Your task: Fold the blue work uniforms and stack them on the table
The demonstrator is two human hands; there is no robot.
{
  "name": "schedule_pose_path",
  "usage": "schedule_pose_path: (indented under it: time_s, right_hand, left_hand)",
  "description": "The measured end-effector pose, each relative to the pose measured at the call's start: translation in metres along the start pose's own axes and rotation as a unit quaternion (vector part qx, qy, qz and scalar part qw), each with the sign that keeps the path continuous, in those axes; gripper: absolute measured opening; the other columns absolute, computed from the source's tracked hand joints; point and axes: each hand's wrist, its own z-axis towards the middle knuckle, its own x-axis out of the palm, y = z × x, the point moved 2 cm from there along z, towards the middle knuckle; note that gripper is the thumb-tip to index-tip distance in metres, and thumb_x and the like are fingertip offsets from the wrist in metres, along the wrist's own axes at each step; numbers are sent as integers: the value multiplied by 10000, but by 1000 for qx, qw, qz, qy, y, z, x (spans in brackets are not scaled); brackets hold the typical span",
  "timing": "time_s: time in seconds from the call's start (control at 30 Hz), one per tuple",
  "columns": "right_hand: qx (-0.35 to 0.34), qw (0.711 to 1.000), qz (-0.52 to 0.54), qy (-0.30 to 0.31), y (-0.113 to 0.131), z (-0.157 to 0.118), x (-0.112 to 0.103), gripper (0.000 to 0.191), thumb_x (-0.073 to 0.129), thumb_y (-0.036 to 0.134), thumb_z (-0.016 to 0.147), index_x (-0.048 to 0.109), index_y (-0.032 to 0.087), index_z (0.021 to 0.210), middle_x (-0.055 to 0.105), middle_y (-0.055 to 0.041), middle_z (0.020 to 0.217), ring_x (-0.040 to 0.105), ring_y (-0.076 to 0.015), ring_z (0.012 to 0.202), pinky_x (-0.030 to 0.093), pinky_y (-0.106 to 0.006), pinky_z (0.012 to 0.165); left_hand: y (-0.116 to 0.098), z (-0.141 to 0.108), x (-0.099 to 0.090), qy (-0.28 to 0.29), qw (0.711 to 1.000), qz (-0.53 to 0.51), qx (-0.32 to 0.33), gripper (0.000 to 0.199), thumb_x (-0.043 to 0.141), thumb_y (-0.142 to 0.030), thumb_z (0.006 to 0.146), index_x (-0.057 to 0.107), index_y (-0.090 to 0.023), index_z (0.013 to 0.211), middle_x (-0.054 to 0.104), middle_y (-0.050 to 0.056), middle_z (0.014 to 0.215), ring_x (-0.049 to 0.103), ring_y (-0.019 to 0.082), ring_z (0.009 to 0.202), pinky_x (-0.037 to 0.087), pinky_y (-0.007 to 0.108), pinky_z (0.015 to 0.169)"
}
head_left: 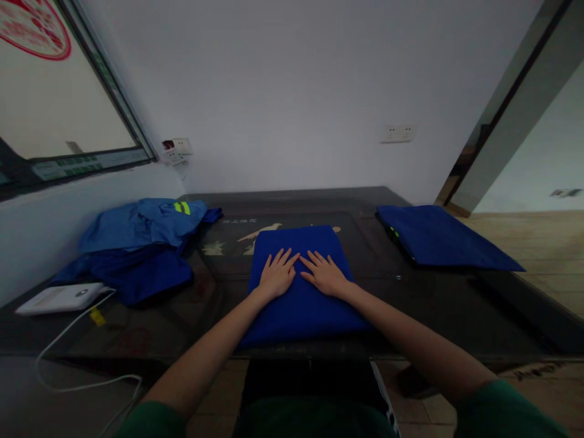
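Mid-span at the tabletop's (pixel 429 304) near edge: two hands, left hand (pixel 277 275) and right hand (pixel 326 275), palms down, fingers spread, grasping nothing, both flat on one folded blue cloth (pixel 301 319). Along the right edge, one second blue cloth (pixel 442 237), lying flat. By the left edge, one clothing heap (pixel 141 228), pieces uncountable. Near left corner: one white device (pixel 59 298), one white cable (pixel 93 385).

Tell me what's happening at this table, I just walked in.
A person has their left hand and right hand spread on a flat blue fabric piece at the near edge of the dark table. Rumpled blue clothes and a white device lie to the left; another flat blue piece lies to the right.
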Motion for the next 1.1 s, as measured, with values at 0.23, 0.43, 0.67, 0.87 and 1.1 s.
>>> schedule_pose_path:
  time_s: [0.23,0.43,0.67,0.87,1.1]
  right_hand:
    - [24,998,-24,-60,-33,-24,13,593,255,537,970,290,270,1499,229,-55,1574,162,-270,1452,142,-500,1163]
    - [84,993,-54,-61,-54,-26,-6,582,291,450,970,365,158,1467,277,-114,1552,139,-316,1452,127,-603,1132]
    - [63,994,15,-91,-42,38,-32,548,287,338,984,343,82,1465,253,-193,1548,200,-277,1441,230,-439,1134]
    - [144,988,10,-58,-70,47,3,618,217,467,994,224,128,1510,178,-170,1573,123,-286,1456,80,-616,1119]
    - [97,986,-73,-111,-38,12,-30,549,348,300,961,366,36,1443,270,-199,1538,122,-311,1453,89,-581,1142]
  left_hand:
    - [48,-11,9,3,994,-16,-108,562,247,-492,966,218,-350,1510,189,40,1589,145,251,1460,175,517,1150]
    - [66,0,0,-3,995,-19,-101,548,278,-495,960,339,-302,1470,315,109,1539,227,304,1433,126,628,1112]
    - [67,46,-6,-51,991,-33,-117,531,292,-401,962,392,-225,1453,328,136,1524,269,283,1415,211,488,1135]
    - [76,44,10,15,982,-16,-187,648,193,-529,953,237,-216,1519,183,148,1576,165,313,1448,139,529,1147]
    - [33,7,-26,-92,991,81,-60,566,321,-426,952,428,-145,1431,207,127,1572,32,307,1467,21,573,1151]
